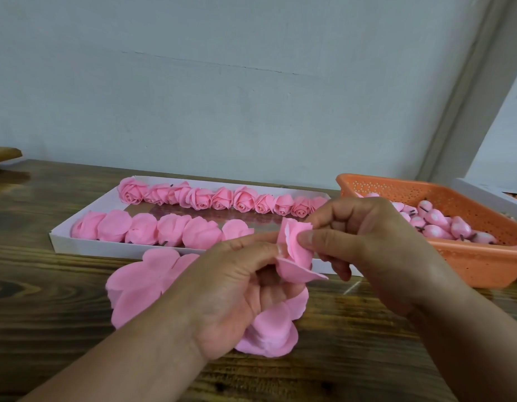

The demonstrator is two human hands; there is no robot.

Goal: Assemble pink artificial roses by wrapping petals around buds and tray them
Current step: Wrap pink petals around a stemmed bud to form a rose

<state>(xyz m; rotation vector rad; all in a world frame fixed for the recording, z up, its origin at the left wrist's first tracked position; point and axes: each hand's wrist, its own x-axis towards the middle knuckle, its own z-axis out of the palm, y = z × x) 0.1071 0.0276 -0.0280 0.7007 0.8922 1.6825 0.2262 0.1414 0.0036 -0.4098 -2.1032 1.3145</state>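
Note:
A half-wrapped pink rose [295,252] is held above the table between both hands. My left hand [231,291] grips it from below, index finger stretched along its left side. My right hand [364,236] pinches its petals from the right with thumb and fingers. The bud inside is hidden by the petals. A pile of loose pink petal sheets [141,281] lies on the table under my left hand. The white tray [77,242] behind holds two rows of finished pink roses [219,198].
An orange perforated basket [483,265] at the right holds several pink-and-white buds [437,221] with dark stems. A white box edge [480,192] shows behind it. The wooden table [48,300] meets a grey wall. A wooden object [4,153] sits far left.

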